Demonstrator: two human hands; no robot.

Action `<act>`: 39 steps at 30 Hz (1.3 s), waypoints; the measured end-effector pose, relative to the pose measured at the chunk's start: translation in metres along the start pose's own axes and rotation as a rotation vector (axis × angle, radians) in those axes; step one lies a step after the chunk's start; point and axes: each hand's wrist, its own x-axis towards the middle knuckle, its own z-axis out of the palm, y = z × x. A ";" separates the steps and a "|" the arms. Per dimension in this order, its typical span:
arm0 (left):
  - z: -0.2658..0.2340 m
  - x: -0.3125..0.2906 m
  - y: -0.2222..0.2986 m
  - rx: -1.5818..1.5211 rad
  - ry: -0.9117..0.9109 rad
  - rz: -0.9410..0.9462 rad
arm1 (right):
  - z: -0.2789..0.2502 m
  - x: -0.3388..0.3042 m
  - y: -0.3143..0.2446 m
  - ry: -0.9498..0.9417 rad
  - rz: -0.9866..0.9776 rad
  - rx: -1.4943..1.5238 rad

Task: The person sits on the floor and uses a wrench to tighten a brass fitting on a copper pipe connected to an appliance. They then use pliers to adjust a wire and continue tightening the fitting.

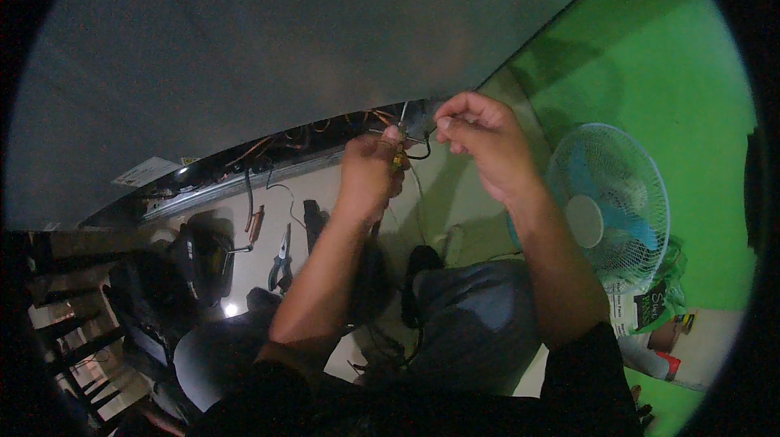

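My left hand (367, 167) is closed around a small brass-coloured fitting (397, 160) by the open bottom edge of a big grey appliance panel (268, 47). A thin metal tube sticks up above its fingertips. To its right, my right hand (487, 144) pinches the end of a thin black cable (426, 149), which curves back toward the left hand. Behind the hands, copper pipes (325, 124) run through the dark recess under the panel. What the left palm covers is hidden.
Needle-nose pliers (281, 265) and a short copper piece (256, 224) lie on the pale floor left of my left forearm. Further left is a black bag (203, 254). A blue-bladed fan (613, 201) stands right, against a green wall (699, 112), with a plastic package (646, 307) below.
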 end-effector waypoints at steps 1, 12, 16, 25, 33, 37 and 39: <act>0.005 0.002 -0.003 0.215 0.082 0.195 | 0.000 0.000 0.000 0.008 0.018 -0.007; -0.014 0.010 0.003 -0.371 -0.235 -0.206 | 0.001 0.002 0.006 -0.042 0.010 -0.053; -0.011 0.005 0.004 -0.279 -0.181 -0.197 | -0.003 0.003 0.008 -0.007 0.053 -0.038; -0.009 -0.018 -0.041 -0.123 -0.059 -0.176 | 0.008 -0.001 0.003 0.067 0.083 -0.006; -0.035 -0.052 -0.053 -0.376 -0.249 0.022 | 0.036 0.002 0.019 0.027 0.079 -0.115; -0.038 -0.049 -0.037 -0.150 -0.083 0.034 | 0.038 0.009 0.019 0.159 0.193 -0.138; -0.035 -0.042 -0.031 -0.020 0.029 0.052 | 0.037 0.010 0.017 0.157 0.190 -0.096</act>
